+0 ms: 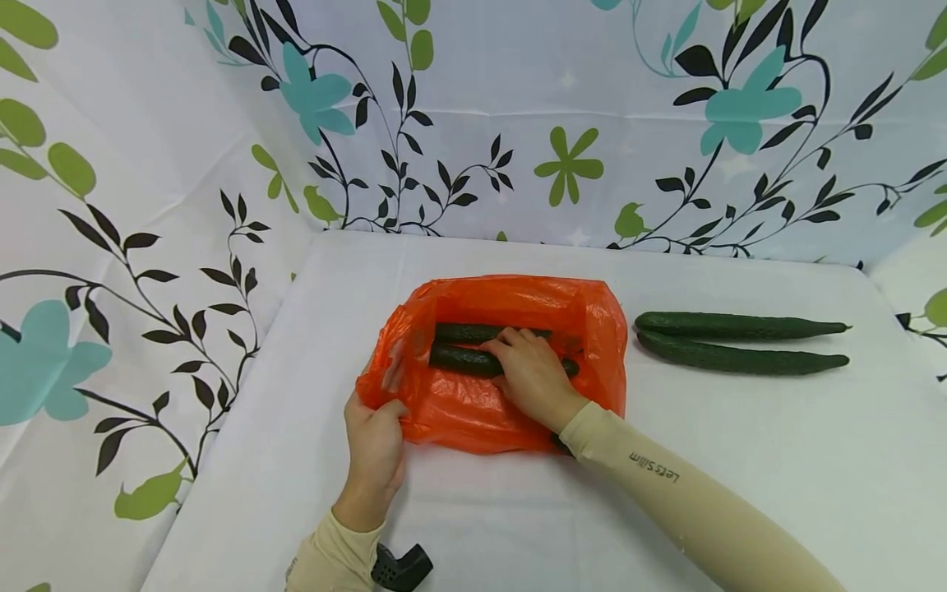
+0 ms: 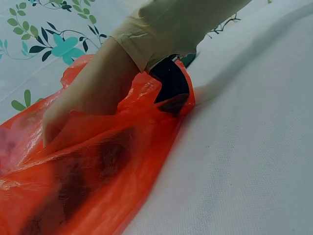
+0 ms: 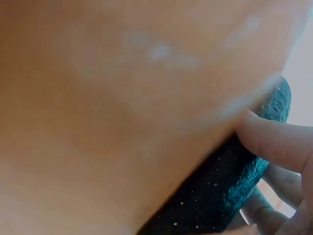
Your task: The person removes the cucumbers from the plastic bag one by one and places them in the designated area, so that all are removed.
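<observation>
An orange-red plastic bag [image 1: 488,423] lies on the white-covered table with its opening spread wide. At its left edge, my left hand [image 1: 376,448] grips the plastic between thumb and fingers. Inside the opening, my right hand [image 1: 536,376] holds a dark green cucumber [image 1: 460,360] from above, covering its middle. Behind it in the bag lies a second cucumber [image 1: 468,333], partly hidden by the same hand. In the right wrist view, thumb and fingers [image 3: 279,142] wrap the held cucumber [image 3: 210,191]. Dark shapes show through the bag [image 2: 142,181] in the left wrist view.
Two long cucumbers [image 1: 740,326] lie side by side on the table [image 1: 710,427], right of the bag. A black device [image 1: 403,569] shows at the left wrist. Behind the table hangs a floral-patterned cloth [image 1: 473,99].
</observation>
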